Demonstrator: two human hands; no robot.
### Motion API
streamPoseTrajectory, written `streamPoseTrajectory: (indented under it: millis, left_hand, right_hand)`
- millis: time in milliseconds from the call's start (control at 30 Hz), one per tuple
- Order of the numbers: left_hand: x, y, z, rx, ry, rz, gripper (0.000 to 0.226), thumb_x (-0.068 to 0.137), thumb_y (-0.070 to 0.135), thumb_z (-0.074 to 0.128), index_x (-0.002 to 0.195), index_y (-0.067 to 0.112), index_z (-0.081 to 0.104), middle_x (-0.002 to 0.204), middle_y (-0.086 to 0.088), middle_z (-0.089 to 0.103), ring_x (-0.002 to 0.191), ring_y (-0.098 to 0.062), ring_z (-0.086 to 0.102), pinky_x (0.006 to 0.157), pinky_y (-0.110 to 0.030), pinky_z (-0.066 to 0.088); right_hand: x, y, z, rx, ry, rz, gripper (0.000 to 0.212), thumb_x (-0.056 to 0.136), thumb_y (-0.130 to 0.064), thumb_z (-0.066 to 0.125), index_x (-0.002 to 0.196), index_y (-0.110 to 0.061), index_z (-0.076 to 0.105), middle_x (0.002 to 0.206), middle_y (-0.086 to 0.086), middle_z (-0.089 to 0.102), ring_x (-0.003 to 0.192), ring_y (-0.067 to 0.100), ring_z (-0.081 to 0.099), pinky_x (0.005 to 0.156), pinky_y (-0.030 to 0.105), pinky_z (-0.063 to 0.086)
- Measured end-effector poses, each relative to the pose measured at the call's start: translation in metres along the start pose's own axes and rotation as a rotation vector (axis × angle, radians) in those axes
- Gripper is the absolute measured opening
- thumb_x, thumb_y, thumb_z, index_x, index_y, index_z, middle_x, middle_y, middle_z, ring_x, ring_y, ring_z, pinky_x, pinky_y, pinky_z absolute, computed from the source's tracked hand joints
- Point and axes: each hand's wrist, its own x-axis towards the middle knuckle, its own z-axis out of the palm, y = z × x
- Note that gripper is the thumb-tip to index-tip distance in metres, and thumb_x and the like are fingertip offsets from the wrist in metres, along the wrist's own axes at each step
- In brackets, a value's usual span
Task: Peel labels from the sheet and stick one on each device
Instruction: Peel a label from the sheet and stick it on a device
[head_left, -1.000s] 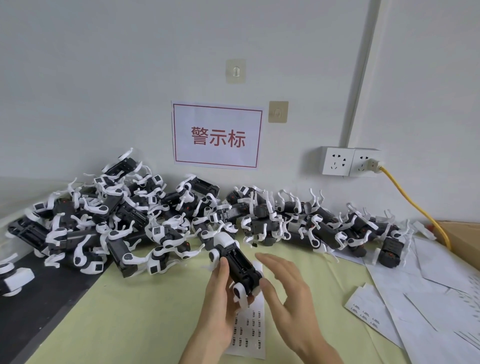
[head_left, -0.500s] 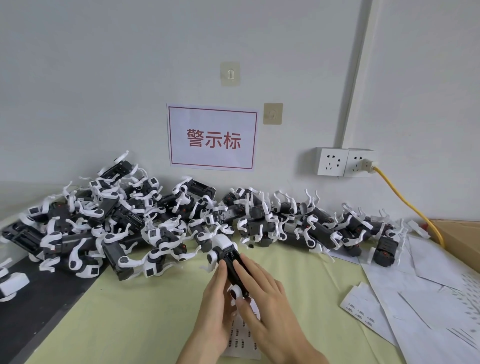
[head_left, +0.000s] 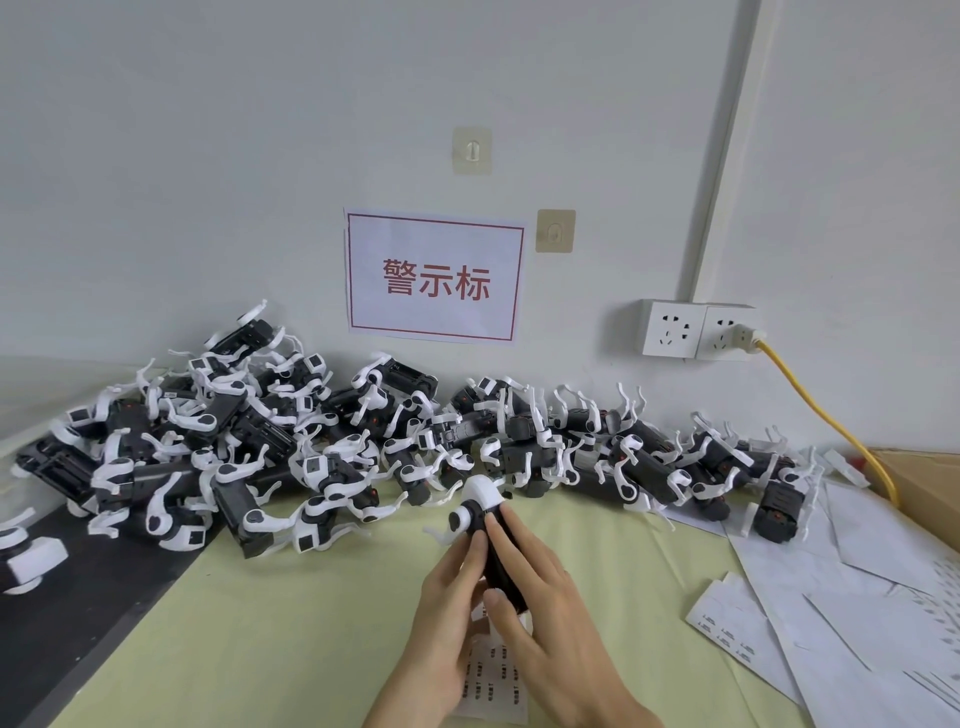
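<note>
**Head view: both hands on one device, label sheet beneath**

Head cam looks down at a pale green mat (head_left: 311, 623) against a white wall. Landmark: the red-bordered sign (head_left: 434, 275) on that wall.

Straight below the sign, near the mat's front edge, the held device (head_left: 493, 551) – black body, white cap at its far end – sits between both hands. Left hand (head_left: 447, 613) has its fingers curled round the device's left side, gripping it. Right hand (head_left: 540, 613) lies over the top, fingers straight and together, pressing flat on the black body; thumb tip at the device's near end.

Label sheet (head_left: 493, 680) lies on the mat under the hands, below the sign, w/ rows of small dark labels showing between the wrists.

Pile of devices (head_left: 363, 447) runs along the wall foot below the sign, higher to the sign's left. Right of the sign – wall sockets (head_left: 696, 327) w/ a yellow cable (head_left: 826, 415) plugged in. Loose paper sheets (head_left: 857, 597) lower right of the sign.
</note>
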Motion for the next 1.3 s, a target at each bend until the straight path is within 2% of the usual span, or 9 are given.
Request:
streamPoseTrajectory:
  millis: [233, 400, 500, 600, 767, 900, 1033, 1133, 1300]
  left_hand:
    - [0.000, 0.001, -0.001, -0.070, 0.045, -0.075, 0.050, 0.087, 0.050, 0.063, 0.127, 0.022, 0.071, 0.122, -0.005, 0.075, 0.110, -0.025, 0.073, 0.062, -0.031, 0.058]
    - [0.003, -0.001, -0.004, -0.092, 0.089, -0.058, 0.059, 0.084, 0.055, 0.064, 0.128, 0.017, 0.069, 0.122, -0.007, 0.075, 0.108, -0.029, 0.074, 0.081, -0.038, 0.050]
    - [0.005, -0.003, -0.006, -0.129, 0.106, -0.041, 0.060, 0.081, 0.054, 0.067, 0.126, 0.014, 0.071, 0.121, -0.010, 0.075, 0.103, -0.030, 0.074, 0.082, -0.041, 0.052]
    - [0.007, -0.003, -0.006, -0.170, 0.097, -0.049, 0.061, 0.085, 0.051, 0.064, 0.129, 0.009, 0.068, 0.123, -0.015, 0.074, 0.111, -0.036, 0.072, 0.092, -0.048, 0.055]
    - [0.003, 0.002, -0.005, -0.314, 0.055, -0.074, 0.054, 0.091, 0.048, 0.061, 0.129, 0.009, 0.069, 0.122, -0.019, 0.073, 0.101, -0.032, 0.075, 0.066, -0.033, 0.061]
    - [0.005, 0.002, -0.007, -0.363, 0.048, -0.103, 0.046, 0.087, 0.050, 0.066, 0.109, 0.012, 0.081, 0.116, -0.014, 0.075, 0.088, -0.030, 0.076, 0.062, -0.034, 0.060]
    - [0.008, 0.003, -0.009, -0.360, 0.098, -0.065, 0.046, 0.082, 0.048, 0.071, 0.103, 0.008, 0.081, 0.104, -0.014, 0.075, 0.083, -0.026, 0.074, 0.072, -0.037, 0.059]
    - [0.011, 0.004, -0.011, -0.382, 0.228, -0.054, 0.043, 0.078, 0.044, 0.072, 0.095, 0.005, 0.071, 0.086, -0.013, 0.073, 0.071, -0.023, 0.071, 0.064, -0.033, 0.058]
    - [0.015, 0.007, -0.017, -0.469, 0.283, 0.015, 0.043, 0.079, 0.042, 0.069, 0.099, 0.004, 0.067, 0.078, -0.009, 0.068, 0.071, -0.023, 0.064, 0.072, -0.036, 0.052]
  right_hand:
    - [0.002, 0.003, 0.006, -0.024, 0.063, -0.014, 0.049, 0.102, -0.027, 0.054, 0.148, -0.042, 0.042, 0.153, -0.037, 0.035, 0.149, -0.008, 0.023, 0.119, 0.029, 0.029]
    - [0.001, 0.005, 0.009, -0.025, 0.237, -0.068, 0.038, 0.095, -0.035, 0.064, 0.132, -0.041, 0.064, 0.139, -0.041, 0.050, 0.139, -0.007, 0.042, 0.109, 0.016, 0.033]
    - [0.002, 0.008, 0.009, 0.031, 0.316, -0.069, 0.027, 0.091, -0.035, 0.070, 0.118, -0.038, 0.074, 0.131, -0.035, 0.061, 0.133, -0.005, 0.051, 0.106, 0.026, 0.045]
    - [0.000, 0.008, 0.008, 0.075, 0.333, -0.049, 0.026, 0.090, -0.038, 0.072, 0.116, -0.041, 0.073, 0.133, -0.031, 0.061, 0.130, -0.002, 0.055, 0.103, 0.034, 0.049]
    - [0.000, 0.006, 0.005, 0.140, 0.159, 0.062, 0.055, 0.088, -0.048, 0.068, 0.138, -0.053, 0.046, 0.150, -0.025, 0.043, 0.132, -0.003, 0.049, 0.101, 0.009, 0.038]
    - [0.001, 0.006, 0.005, 0.181, 0.207, 0.061, 0.048, 0.089, -0.043, 0.068, 0.136, -0.042, 0.055, 0.135, -0.018, 0.057, 0.114, 0.007, 0.062, 0.088, 0.017, 0.048]
    - [0.002, 0.005, 0.000, 0.239, 0.316, 0.079, 0.040, 0.090, -0.045, 0.064, 0.129, -0.042, 0.061, 0.125, -0.017, 0.063, 0.109, 0.009, 0.065, 0.082, 0.017, 0.051]
    - [0.002, 0.005, -0.004, 0.322, 0.435, 0.157, 0.034, 0.086, -0.053, 0.058, 0.119, -0.046, 0.063, 0.110, -0.014, 0.069, 0.094, 0.012, 0.066, 0.076, 0.017, 0.050]
    - [0.007, 0.013, -0.018, 0.763, 0.482, 0.294, 0.036, 0.074, -0.045, 0.059, 0.103, -0.029, 0.071, 0.088, 0.004, 0.068, 0.071, 0.022, 0.060, 0.065, 0.030, 0.051]
